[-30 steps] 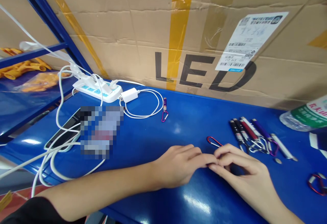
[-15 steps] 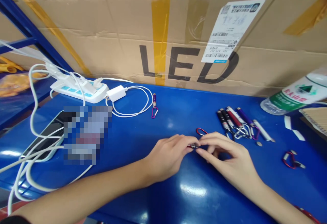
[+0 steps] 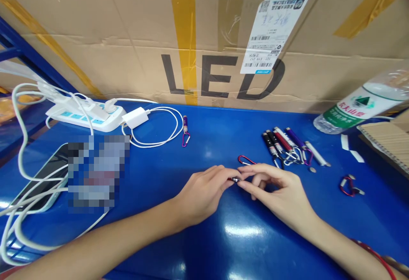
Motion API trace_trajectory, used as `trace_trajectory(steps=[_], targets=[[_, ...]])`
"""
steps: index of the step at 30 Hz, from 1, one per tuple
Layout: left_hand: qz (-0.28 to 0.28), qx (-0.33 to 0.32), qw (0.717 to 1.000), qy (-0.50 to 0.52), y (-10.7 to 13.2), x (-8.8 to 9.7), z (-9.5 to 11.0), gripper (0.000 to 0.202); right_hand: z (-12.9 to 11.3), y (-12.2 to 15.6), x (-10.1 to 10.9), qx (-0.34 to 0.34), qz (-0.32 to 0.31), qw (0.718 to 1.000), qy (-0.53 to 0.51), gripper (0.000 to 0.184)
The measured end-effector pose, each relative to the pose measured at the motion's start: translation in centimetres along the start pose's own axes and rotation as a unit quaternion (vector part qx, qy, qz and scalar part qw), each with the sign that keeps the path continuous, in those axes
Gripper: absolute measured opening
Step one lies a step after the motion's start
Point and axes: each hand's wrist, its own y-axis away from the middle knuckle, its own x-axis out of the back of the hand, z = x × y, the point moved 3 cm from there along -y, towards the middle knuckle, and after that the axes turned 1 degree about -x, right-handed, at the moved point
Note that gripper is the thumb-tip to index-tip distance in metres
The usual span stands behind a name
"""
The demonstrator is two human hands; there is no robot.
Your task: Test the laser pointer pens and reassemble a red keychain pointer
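Note:
In the head view my left hand (image 3: 201,192) pinches a small dark red keychain penlight (image 3: 235,179), most of it hidden by the fingers. Its shiny metal end pokes out toward my right hand (image 3: 277,192), whose thumb and index finger close on that end. Just behind the fingertips shows a red carabiner clip (image 3: 246,159); whether it is joined to the held penlight, I cannot tell. To the right of my right hand, several penlights (image 3: 284,141) in black, red, white and purple lie in a row with their clips. A silver tube (image 3: 315,154) lies beside them.
Small round cells (image 3: 312,170) and a red clip (image 3: 347,186) lie on the right. A purple penlight (image 3: 185,124) rests near the charger cable. A power strip (image 3: 115,120) and phone (image 3: 41,182) stand left. A water bottle (image 3: 354,105) leans before the cardboard box (image 3: 134,37).
The whole view has shifted, so everything sits a little further left. Both hands stay together on the penlight, and its metal end now shows more clearly between the fingertips.

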Motion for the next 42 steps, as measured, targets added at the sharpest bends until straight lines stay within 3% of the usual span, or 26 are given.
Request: trace_trajectory(steps=[7,18,25,37,42], targets=[[0.005,0.066,0.996,0.065,0.28,-0.24,-0.46,0.021,-0.13,-0.1,0.2,0.003,0.025,0.999,-0.029,0.009],[0.021,0.023,0.999,0.008,0.08,0.22,-0.11,0.018,0.22,-0.04,0.26,-0.028,0.006,0.998,-0.054,0.008],[0.015,0.053,0.998,0.033,0.06,0.13,-0.17,0.015,0.53,0.01,0.3,-0.037,0.007,0.998,-0.047,0.009],[0.006,0.048,0.998,0.046,0.04,0.03,-0.23,0.013,-0.25,-0.09,0.4,-0.019,0.043,0.996,-0.078,0.004],[0.003,0.054,0.997,0.061,0.07,-0.18,-0.32,0.012,-0.21,-0.12,0.25,-0.021,0.025,0.997,-0.076,0.006]])
